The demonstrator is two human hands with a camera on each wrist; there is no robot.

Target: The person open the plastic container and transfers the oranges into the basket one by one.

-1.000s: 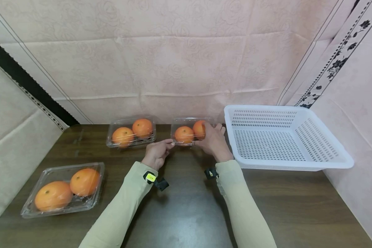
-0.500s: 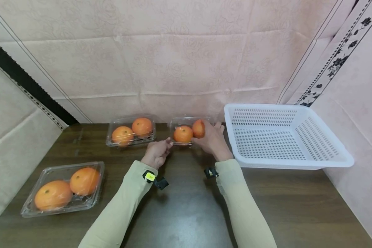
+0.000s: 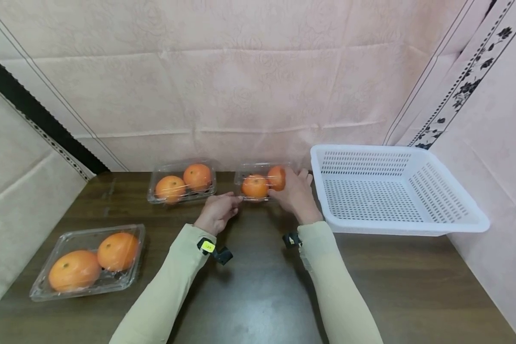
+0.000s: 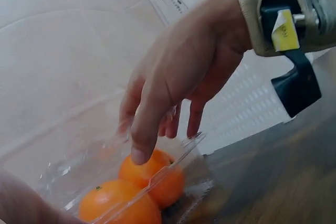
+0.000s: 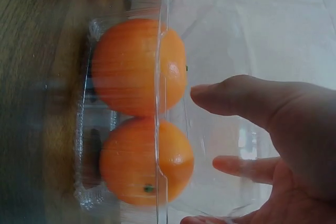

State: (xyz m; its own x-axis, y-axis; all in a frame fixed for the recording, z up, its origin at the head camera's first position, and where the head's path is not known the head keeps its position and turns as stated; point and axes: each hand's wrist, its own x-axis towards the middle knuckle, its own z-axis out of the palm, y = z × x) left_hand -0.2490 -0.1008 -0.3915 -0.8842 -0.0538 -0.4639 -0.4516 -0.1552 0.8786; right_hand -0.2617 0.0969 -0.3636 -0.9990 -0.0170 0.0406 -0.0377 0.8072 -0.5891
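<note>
Holding: left hand [image 3: 217, 210] pinches the clear clamshell [image 3: 258, 181] front rim; right hand [image 3: 295, 193], fingers spread, cups its lid.
Where: far table [image 3: 258, 286] edge, beside white basket [image 3: 395, 191].
Risk: lid springs open, the 2 oranges [image 3: 255, 185] roll out.

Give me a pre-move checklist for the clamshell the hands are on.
1. Left hand on the clamshell: ok, fingers at its near left corner.
2. Right hand on it: ok, placed at its right side.
3. Both oranges inside: ok.
4. Lid closed: not ok, left wrist view shows the lid raised above the fruit.
5. White basket free to receive: ok, nothing in it.
6. Other two clamshells out of the way: ok, both off to the left.
</note>
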